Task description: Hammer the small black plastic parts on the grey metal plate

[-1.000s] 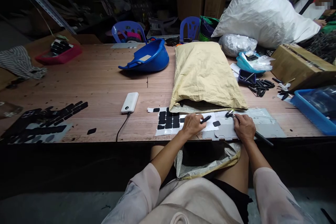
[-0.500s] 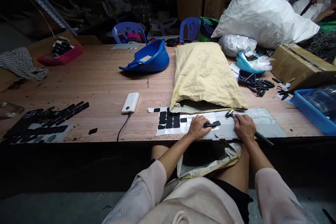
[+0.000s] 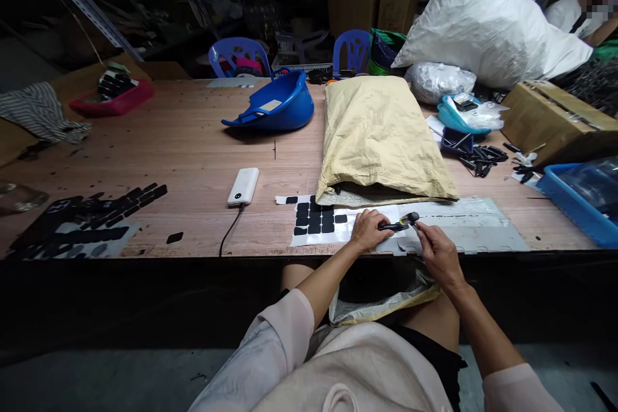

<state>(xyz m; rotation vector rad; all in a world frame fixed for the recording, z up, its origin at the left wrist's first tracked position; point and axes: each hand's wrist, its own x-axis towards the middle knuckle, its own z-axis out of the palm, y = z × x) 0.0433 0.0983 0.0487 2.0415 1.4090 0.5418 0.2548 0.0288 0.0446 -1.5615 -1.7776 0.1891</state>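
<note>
At the table's near edge my left hand is closed on a small black stick-shaped part that points right. My right hand pinches a thin tool whose tip meets the end of that part. Both hands hover over a grey sheet and a white backing sheet that carries several black square pads. A yellow woven sack lies just beyond the hands.
A white power bank with a cable lies to the left. Black pads and strips cover the far left. Also on the table: a blue helmet, a red tray, a cardboard box, a blue bin. An open bag rests on my lap.
My left hand slid right with the black part. My right hand lifted off the grey sheet and moved left, bringing the tool tip against the part's end.
</note>
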